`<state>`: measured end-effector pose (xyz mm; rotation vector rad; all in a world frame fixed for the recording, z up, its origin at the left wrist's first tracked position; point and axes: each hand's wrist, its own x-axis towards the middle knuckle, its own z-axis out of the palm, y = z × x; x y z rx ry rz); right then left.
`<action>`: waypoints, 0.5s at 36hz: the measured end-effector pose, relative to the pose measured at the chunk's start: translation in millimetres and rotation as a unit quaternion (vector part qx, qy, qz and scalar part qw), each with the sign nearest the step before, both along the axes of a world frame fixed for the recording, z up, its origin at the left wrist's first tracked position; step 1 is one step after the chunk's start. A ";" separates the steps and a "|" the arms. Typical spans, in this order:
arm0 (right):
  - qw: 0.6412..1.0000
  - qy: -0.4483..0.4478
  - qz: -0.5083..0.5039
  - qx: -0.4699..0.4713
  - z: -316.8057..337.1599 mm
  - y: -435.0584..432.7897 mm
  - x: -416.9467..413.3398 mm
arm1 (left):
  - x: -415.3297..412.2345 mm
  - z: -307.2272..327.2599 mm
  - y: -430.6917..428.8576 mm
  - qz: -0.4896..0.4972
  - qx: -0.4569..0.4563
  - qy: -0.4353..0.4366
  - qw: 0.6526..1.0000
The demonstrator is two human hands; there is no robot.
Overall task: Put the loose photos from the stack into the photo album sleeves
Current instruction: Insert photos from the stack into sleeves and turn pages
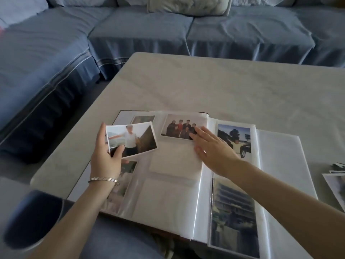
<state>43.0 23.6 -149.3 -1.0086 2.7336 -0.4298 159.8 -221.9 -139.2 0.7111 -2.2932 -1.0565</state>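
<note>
Lying nearest, the open white-paged photo album [168,199] is showing several filled sleeves, others empty. Fingers of the left hand [104,157] are clamping a white-bordered loose photo [131,140] at ten o'clock; the right hand [212,148] is pressing the page, fingers straight. A small stack of prints [336,184] is lying at three o'clock.

Single head-worn view, wide-angle, looking forward and down from the near edge of the table [205,86]. Open album [173,193] close below, filling the lower frame; sofa [140,30] farther off across the top.

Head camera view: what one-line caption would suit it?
Left hand holds a loose photo over the open photo album while the right hand lies flat on it.
</note>
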 end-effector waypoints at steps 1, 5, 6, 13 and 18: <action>1.000 0.002 0.000 0.001 -1.9 -0.1 0.8 | 1.0 -3.2 -3.2 0.008 0.003 0.002 1.000; 1.000 0.004 0.000 0.006 -5.6 -0.6 2.3 | 4.8 -14.3 -13.5 0.032 0.005 0.027 0.999; 1.000 0.005 0.000 0.006 -6.0 -0.7 2.3 | 5.0 -16.4 -15.4 0.034 0.016 0.032 0.999; 1.000 0.007 -0.001 0.001 -6.6 -1.3 1.8 | 3.9 -29.2 -21.8 0.032 0.046 0.046 0.997; 1.000 0.005 -0.002 0.000 -6.5 -0.8 2.3 | 4.7 -34.6 -25.1 0.004 0.072 0.016 0.997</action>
